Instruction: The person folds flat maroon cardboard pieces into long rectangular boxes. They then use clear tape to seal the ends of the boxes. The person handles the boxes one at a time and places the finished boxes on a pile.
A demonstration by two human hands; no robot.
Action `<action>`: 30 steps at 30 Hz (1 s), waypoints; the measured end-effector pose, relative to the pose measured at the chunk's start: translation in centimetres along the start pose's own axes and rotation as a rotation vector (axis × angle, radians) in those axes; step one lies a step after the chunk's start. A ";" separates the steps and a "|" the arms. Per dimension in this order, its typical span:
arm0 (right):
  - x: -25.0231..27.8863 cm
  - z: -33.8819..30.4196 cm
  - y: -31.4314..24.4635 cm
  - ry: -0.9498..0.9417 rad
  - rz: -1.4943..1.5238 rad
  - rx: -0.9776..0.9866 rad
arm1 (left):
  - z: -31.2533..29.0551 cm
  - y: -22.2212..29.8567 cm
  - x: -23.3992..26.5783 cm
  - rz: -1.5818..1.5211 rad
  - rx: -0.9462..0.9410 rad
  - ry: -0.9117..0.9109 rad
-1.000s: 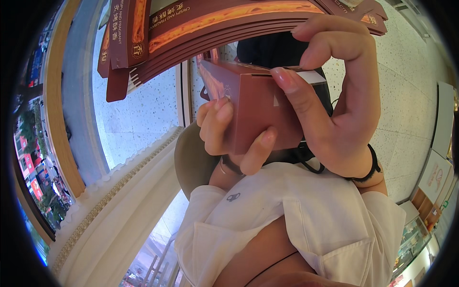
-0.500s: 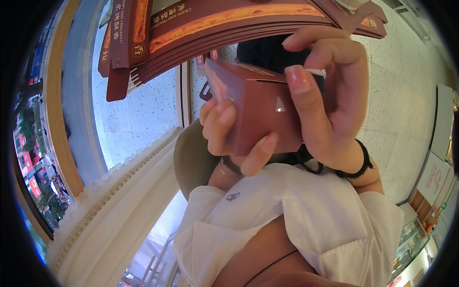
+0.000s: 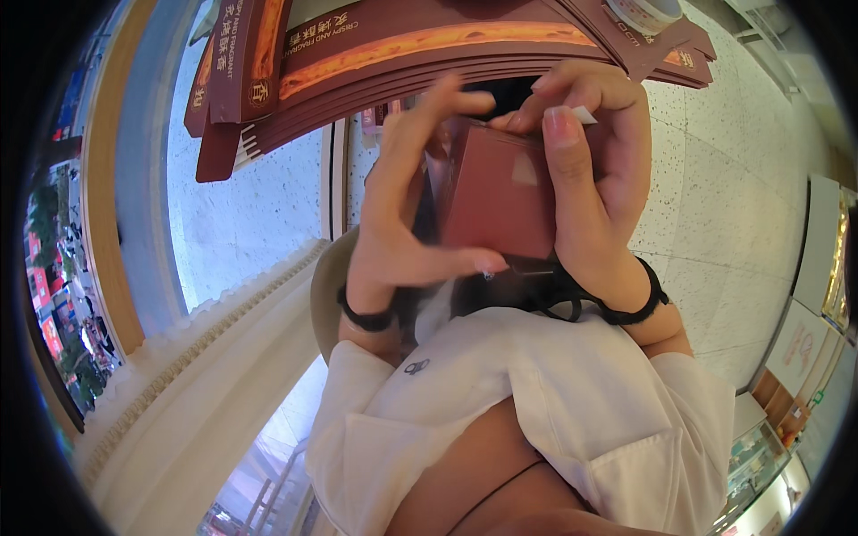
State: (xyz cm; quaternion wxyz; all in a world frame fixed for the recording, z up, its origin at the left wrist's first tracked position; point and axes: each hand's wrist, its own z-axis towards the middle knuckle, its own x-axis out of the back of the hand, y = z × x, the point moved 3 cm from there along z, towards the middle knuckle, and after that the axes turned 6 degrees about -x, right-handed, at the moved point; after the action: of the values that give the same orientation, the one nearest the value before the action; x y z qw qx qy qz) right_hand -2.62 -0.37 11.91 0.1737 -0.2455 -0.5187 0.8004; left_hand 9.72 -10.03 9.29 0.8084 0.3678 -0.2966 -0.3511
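A small dark-red cardboard box (image 3: 500, 201) is in front of my chest, one flat face turned up with a small pale patch near its right edge. My right hand (image 3: 599, 170) grips the box's right side, thumb along the edge and fingers curled behind. A small white strip (image 3: 584, 115) sticks out beside the right thumb tip. My left hand (image 3: 393, 214) is spread around the box's left side, slightly blurred. Its thumb lies by the lower edge and its fingers reach past the top. Whether the left fingers touch the box is unclear.
A stack of flat dark-red printed cartons (image 3: 429, 54) lies just beyond my hands. On its right end rests a white roll (image 3: 645, 13), perhaps tape. A white ruffled curtain (image 3: 197, 375) hangs at left beside a wooden frame (image 3: 112, 179). A glass display case (image 3: 758, 460) stands at lower right.
My left hand has let go of the box's left side and spread its fingers wide. The box has turned, showing its flat face more squarely. The right hand still holds it.
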 end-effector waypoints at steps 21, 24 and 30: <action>2.5 1.8 -3.3 -0.355 -0.465 -0.331 | 0.5 1.6 -1.9 -0.120 -0.195 -0.001; 2.4 1.9 -2.8 -0.460 -0.315 -0.545 | 0.2 1.4 -2.2 -0.112 -0.219 0.050; 2.7 1.2 -1.4 -0.658 -0.176 -0.806 | -1.2 1.3 -3.0 -0.060 -0.250 0.154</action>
State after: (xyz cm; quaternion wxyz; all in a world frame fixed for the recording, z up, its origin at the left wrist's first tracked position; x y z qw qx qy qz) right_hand -5.44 0.72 13.01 -0.0398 0.0159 -0.8310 0.5545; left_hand 9.36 -6.60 9.06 0.8572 0.2990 -0.1767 -0.3802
